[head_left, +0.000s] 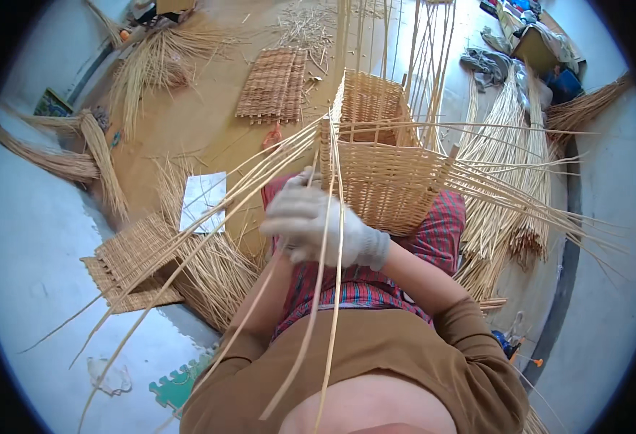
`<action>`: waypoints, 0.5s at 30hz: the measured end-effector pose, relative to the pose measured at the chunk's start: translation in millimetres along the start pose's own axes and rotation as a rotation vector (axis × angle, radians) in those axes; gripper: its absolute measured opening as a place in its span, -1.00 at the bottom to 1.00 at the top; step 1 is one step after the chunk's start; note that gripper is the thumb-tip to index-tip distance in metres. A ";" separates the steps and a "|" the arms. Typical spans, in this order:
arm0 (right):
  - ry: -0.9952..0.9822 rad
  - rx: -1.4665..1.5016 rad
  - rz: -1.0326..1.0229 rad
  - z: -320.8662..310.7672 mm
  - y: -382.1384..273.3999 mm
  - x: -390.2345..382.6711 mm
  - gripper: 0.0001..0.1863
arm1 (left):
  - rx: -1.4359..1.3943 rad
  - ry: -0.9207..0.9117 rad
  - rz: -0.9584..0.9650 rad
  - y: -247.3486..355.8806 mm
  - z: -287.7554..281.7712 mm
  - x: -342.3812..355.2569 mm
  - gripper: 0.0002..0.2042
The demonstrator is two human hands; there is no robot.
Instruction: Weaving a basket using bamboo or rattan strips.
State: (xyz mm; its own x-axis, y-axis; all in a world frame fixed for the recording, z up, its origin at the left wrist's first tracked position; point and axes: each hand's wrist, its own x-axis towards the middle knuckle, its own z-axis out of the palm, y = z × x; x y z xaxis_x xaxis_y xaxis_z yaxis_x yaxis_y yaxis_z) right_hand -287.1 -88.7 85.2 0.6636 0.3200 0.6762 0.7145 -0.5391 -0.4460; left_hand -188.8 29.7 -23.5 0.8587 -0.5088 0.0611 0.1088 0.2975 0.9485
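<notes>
A half-woven wicker basket [390,184] rests on my lap, its long loose stakes fanning out left, right and upward. My right hand [318,220], in a whitish glove, is at the basket's left corner, its fingers bent together and blurred. Whatever it may be gripping is hidden. Behind it is my left hand [305,177], mostly covered; only a gloved part shows above the right hand, and its forearm rises from the lower left. Several pale wicker strands [338,267] hang past the right glove toward my chest. Others reach left over my left forearm.
A flat woven panel [272,84] lies on the floor ahead. More woven panels [133,253] are at left beside loose strands [206,271] and a white paper sheet [203,202]. Large wicker bundles [506,173] lean at right; another bundle [162,61] lies at far left.
</notes>
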 end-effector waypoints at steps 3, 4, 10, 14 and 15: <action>-0.388 -0.009 -0.046 -5.5 -1.6 13.1 -0.57 | 0.025 -0.183 -0.031 42.0 1.5 5.1 -0.43; -0.357 -0.031 0.017 -6.6 -2.5 10.6 -0.64 | 0.261 -0.203 0.014 55.3 8.8 6.5 -0.36; -0.301 -0.067 0.215 -22.4 -27.2 -17.4 -0.78 | 0.571 -0.332 0.685 93.9 74.5 49.1 -0.30; 0.009 -0.043 0.434 -73.3 -8.2 -52.3 -0.84 | 0.032 -0.140 0.400 99.5 61.4 81.2 -0.58; 0.294 0.106 0.164 -90.0 25.2 -58.1 -0.80 | -0.003 -0.022 0.368 97.4 52.0 86.9 -0.61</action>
State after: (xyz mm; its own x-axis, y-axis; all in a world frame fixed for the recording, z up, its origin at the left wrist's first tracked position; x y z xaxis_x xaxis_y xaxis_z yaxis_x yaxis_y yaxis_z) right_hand -327.6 -191.0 87.5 0.6902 -0.0099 0.7235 0.6331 -0.4759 -0.6105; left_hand -129.6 -27.6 90.3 0.8297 -0.3847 0.4045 -0.2034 0.4665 0.8608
